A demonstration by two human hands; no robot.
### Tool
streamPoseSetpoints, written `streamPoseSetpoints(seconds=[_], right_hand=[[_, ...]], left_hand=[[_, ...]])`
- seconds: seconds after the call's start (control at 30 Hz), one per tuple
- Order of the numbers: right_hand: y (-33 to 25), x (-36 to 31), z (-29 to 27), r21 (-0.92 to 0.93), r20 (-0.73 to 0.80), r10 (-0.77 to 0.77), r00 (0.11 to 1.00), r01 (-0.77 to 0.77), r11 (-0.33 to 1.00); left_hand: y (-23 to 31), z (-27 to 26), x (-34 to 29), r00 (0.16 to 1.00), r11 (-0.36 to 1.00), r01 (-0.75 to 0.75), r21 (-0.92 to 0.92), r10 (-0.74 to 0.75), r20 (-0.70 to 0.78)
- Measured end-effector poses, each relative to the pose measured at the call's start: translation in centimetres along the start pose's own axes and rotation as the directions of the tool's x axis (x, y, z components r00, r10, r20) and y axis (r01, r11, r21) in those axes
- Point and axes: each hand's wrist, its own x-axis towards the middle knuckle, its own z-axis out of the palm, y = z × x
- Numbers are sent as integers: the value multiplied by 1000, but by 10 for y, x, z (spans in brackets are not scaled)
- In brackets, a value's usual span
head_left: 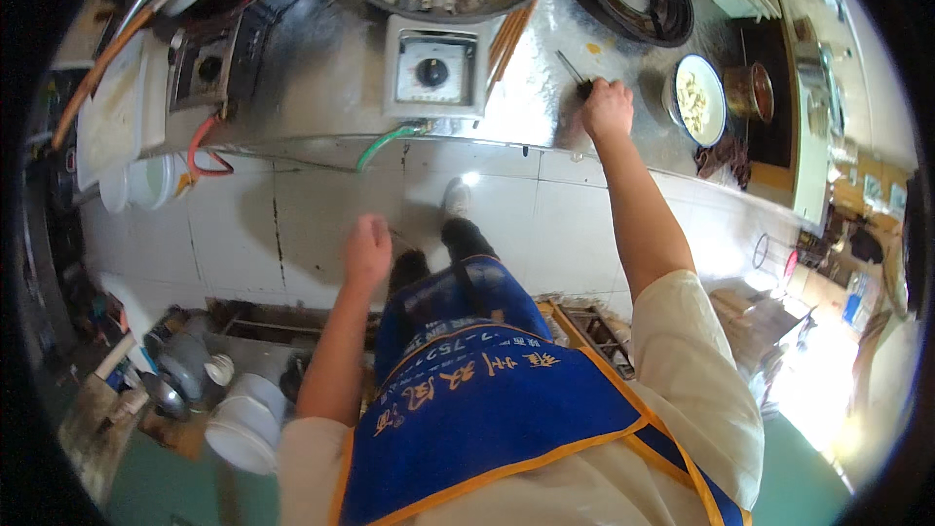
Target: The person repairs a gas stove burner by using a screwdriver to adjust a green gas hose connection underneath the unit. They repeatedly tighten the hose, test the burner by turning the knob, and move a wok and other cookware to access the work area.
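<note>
Stands in a cluttered kitchen, on a pale tiled floor [555, 224] nearer than the white bowl [703, 70]. Faces a steel counter [531, 102] running under the bowl and off to its left. Has the left hand [367, 248] over the floor, well left of the bowl, fingers curled, blurred; cannot tell if around anything. Reaches the right hand [609, 109] left of the bowl, fingers bent together at a thin dark tool [583, 88], farther left of the bowl; cannot tell whether clamped or only touching.

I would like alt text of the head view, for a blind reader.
A person in a blue apron has the right hand at a thin dark tool on a metal counter, left of a bowl of pale food. The blurred left hand is over white tiles.
</note>
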Motion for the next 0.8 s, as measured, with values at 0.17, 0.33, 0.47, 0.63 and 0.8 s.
streamPoseSetpoints(seconds=[0.17, 0.33, 0.47, 0.63, 0.8], right_hand=[[0, -58, 13, -1, 3, -37, 999, 37, 999], [-39, -159, -10, 708, 136, -372, 918, 172, 685], [-134, -214, -41, 818, 522, -478, 706, -255, 516], [-177, -174, -42, 701, 76, -625, 777, 404, 588], [-183, -107, -19, 392, -4, -666, 746, 614, 686]], left_hand=[[14, 26, -14, 975, 971, -4, -239, 57, 214], [52, 66, -25, 902, 788, -343, -512, 428, 54], [63, 53, -41, 903, 641, -79, -763, 370, 217], [31, 48, -56, 979, 628, 180, -757, -39, 200], [19, 86, -53, 997, 510, 35, -859, -81, -7]])
